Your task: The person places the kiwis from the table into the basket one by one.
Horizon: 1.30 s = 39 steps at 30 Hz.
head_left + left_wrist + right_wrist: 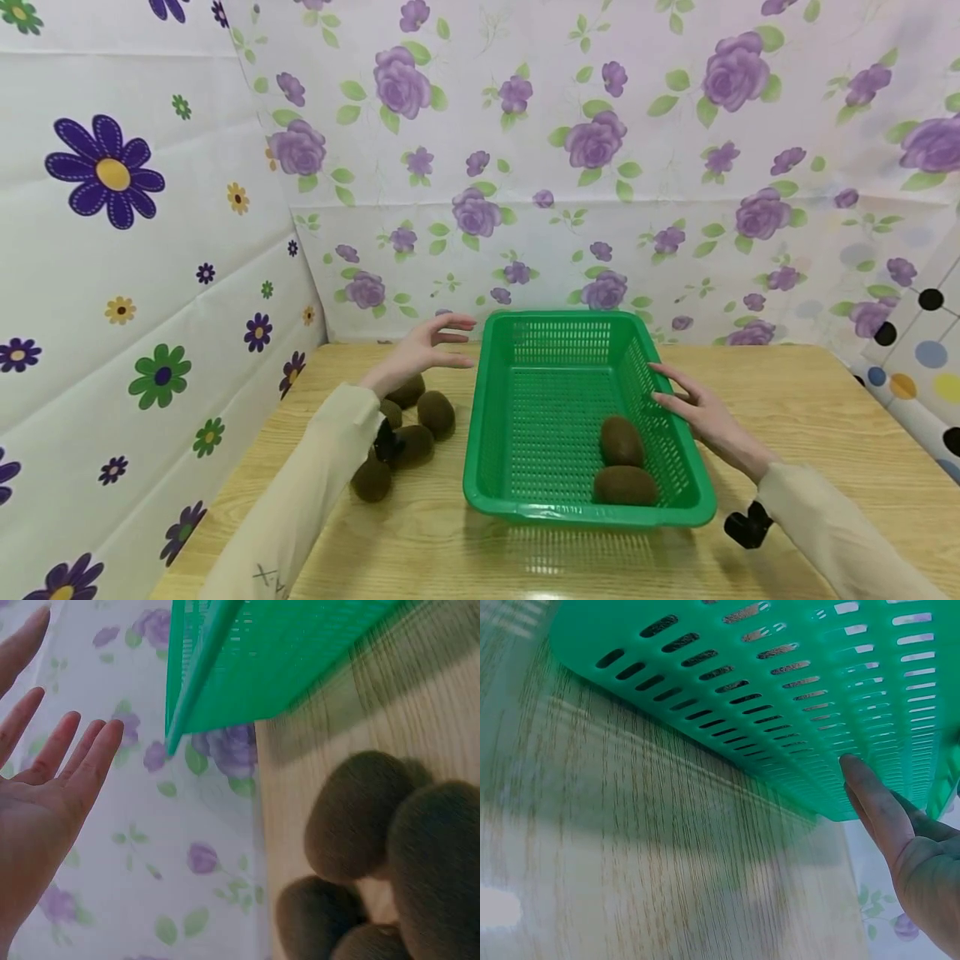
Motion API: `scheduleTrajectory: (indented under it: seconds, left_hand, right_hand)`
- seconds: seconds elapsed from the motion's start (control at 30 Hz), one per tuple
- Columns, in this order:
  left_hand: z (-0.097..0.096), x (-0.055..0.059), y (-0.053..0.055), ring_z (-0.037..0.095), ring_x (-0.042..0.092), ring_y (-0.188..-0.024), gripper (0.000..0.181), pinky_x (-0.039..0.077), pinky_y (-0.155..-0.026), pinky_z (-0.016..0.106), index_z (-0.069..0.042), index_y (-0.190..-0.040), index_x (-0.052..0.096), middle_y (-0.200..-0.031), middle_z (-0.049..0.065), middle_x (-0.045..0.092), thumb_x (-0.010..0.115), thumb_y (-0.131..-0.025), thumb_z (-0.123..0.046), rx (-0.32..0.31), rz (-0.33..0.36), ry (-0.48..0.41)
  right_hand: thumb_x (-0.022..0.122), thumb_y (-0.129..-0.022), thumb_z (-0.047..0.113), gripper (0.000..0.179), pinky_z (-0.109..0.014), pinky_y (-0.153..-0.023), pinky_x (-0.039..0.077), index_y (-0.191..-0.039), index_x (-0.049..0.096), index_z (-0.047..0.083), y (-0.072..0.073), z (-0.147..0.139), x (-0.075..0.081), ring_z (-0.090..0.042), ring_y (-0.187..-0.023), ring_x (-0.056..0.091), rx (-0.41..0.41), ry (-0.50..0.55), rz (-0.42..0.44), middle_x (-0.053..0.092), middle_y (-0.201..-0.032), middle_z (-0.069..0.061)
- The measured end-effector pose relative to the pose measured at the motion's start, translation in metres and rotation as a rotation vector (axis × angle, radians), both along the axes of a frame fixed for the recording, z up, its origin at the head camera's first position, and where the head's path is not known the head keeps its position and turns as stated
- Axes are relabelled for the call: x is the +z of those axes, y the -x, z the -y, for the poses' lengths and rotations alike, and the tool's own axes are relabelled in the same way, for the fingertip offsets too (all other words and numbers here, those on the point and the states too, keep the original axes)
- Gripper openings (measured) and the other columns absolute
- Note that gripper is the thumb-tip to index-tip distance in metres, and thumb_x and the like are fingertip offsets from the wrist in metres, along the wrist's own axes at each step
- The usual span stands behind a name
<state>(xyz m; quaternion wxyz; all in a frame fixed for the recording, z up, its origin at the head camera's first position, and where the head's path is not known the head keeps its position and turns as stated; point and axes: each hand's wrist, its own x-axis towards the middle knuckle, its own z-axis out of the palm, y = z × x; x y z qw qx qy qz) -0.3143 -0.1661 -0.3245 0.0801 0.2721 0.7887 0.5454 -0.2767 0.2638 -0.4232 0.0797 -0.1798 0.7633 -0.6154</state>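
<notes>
A green plastic basket [555, 510] sits on the table, holding two brown kiwis, one kiwi [622, 442] just behind the other kiwi [626, 486] in its near right corner. My left hand [431, 346], fingers spread and holding nothing, hovers beside the basket's left rim. Below that forearm several kiwis [437, 415] lie in a group on the table; the sleeve partly hides some. In the left wrist view, these kiwis [358, 816] are at lower right. My right hand [697, 412] is at the basket's right side, its extended fingers [866, 791] at the rim and outer wall.
The wooden table [780, 400] runs back to a flowered cloth [525, 242] hung behind it. Another flowered cloth [210, 308] hangs along the left side. A dotted cloth [926, 358] is at the right.
</notes>
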Motion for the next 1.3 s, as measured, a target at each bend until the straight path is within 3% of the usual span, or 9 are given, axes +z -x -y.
scheduleTrajectory:
  seconds: [0.07, 0.17, 0.23, 0.3, 0.4, 0.6, 0.83, 1.07, 1.3]
  left_hand:
    - [0.009, -0.004, -0.001, 0.030, 0.040, -0.118, 0.056, 0.041, -0.088, 0.042, -0.010, -0.130, 0.046, -0.132, 0.007, 0.042, 0.070, -0.080, -0.006, 0.010, 0.001, 0.002]
    - [0.022, -0.010, -0.003, 0.031, 0.040, -0.117, 0.055, 0.040, -0.089, 0.041, -0.008, -0.129, 0.046, -0.131, 0.009, 0.042, 0.070, -0.080, -0.009, 0.011, -0.002, 0.011]
    - [0.032, -0.014, -0.006, 0.032, 0.040, -0.117, 0.055, 0.039, -0.090, 0.041, -0.005, -0.129, 0.046, -0.131, 0.012, 0.042, 0.071, -0.080, -0.009, 0.000, -0.001, 0.017]
    - [0.044, -0.018, -0.009, 0.031, 0.041, -0.116, 0.053, 0.040, -0.089, 0.040, -0.005, -0.127, 0.048, -0.131, 0.013, 0.042, 0.071, -0.079, -0.008, -0.011, -0.006, 0.045]
    - [0.063, -0.022, -0.012, 0.031, 0.043, -0.113, 0.049, 0.038, -0.090, 0.045, -0.005, -0.125, 0.052, -0.128, 0.012, 0.045, 0.070, -0.079, -0.005, -0.049, -0.032, 0.109]
    - [0.100, -0.030, -0.020, 0.038, 0.042, -0.112, 0.047, 0.035, -0.089, 0.052, -0.003, -0.123, 0.053, -0.125, 0.010, 0.050, 0.070, -0.079, -0.005, -0.048, -0.039, 0.206]
    - [0.139, -0.038, -0.029, 0.041, 0.042, -0.111, 0.052, 0.043, -0.082, 0.045, 0.000, -0.124, 0.052, -0.127, 0.016, 0.045, 0.072, -0.077, -0.011, 0.033, -0.012, 0.262]
    - [0.162, -0.045, -0.038, 0.048, 0.041, -0.107, 0.057, 0.047, -0.077, 0.042, 0.003, -0.122, 0.052, -0.128, 0.023, 0.041, 0.076, -0.073, -0.010, -0.001, 0.021, 0.353]
    - [0.174, -0.050, -0.045, 0.052, 0.036, -0.110, 0.062, 0.045, -0.080, 0.045, 0.000, -0.125, 0.050, -0.131, 0.025, 0.034, 0.077, -0.069, -0.007, -0.041, 0.077, 0.407]
  right_hand:
    - [0.049, -0.095, 0.023, 0.059, -0.040, -0.040, 0.030, -0.146, 0.018, 0.014, 0.000, -0.001, 0.001, -0.025, -0.074, 0.053, -0.003, -0.003, -0.001, 0.004, -0.147, -0.018]
    - [0.049, -0.095, 0.024, 0.060, -0.043, -0.063, 0.046, -0.146, 0.018, 0.015, -0.001, 0.000, 0.002, -0.042, -0.119, 0.031, -0.004, -0.015, 0.000, -0.001, -0.148, -0.013]
    - [0.049, -0.095, 0.025, 0.060, -0.049, -0.075, 0.044, -0.146, 0.018, 0.015, -0.001, 0.000, 0.002, -0.046, -0.122, 0.025, -0.002, -0.018, 0.003, -0.001, -0.148, -0.011]
    - [0.049, -0.095, 0.026, 0.060, -0.052, -0.083, 0.040, -0.146, 0.018, 0.015, -0.001, 0.001, 0.001, -0.046, -0.123, 0.023, 0.003, -0.028, 0.001, -0.003, -0.148, -0.011]
    - [0.049, -0.095, 0.025, 0.060, -0.045, -0.062, 0.045, -0.146, 0.018, 0.016, -0.001, 0.002, 0.001, -0.046, -0.122, 0.024, 0.001, -0.024, 0.003, -0.003, -0.148, -0.010]
    - [0.050, -0.095, 0.024, 0.060, -0.043, -0.042, 0.031, -0.146, 0.019, 0.015, -0.002, 0.001, 0.002, -0.047, -0.118, 0.028, -0.009, -0.007, 0.005, -0.001, -0.148, -0.011]
    - [0.049, -0.095, 0.024, 0.060, -0.042, -0.061, 0.043, -0.146, 0.018, 0.016, -0.002, 0.001, 0.001, -0.046, -0.123, 0.022, 0.002, -0.022, 0.004, -0.003, -0.148, -0.011]
    - [0.049, -0.095, 0.024, 0.059, -0.039, -0.039, 0.029, -0.146, 0.019, 0.016, -0.001, 0.001, 0.002, -0.046, -0.111, 0.036, -0.005, -0.018, -0.006, 0.001, -0.148, -0.012]
    - [0.049, -0.095, 0.025, 0.059, -0.042, -0.038, 0.028, -0.146, 0.019, 0.017, -0.002, 0.001, 0.002, -0.040, -0.086, 0.048, -0.015, -0.025, 0.002, 0.003, -0.148, -0.013]
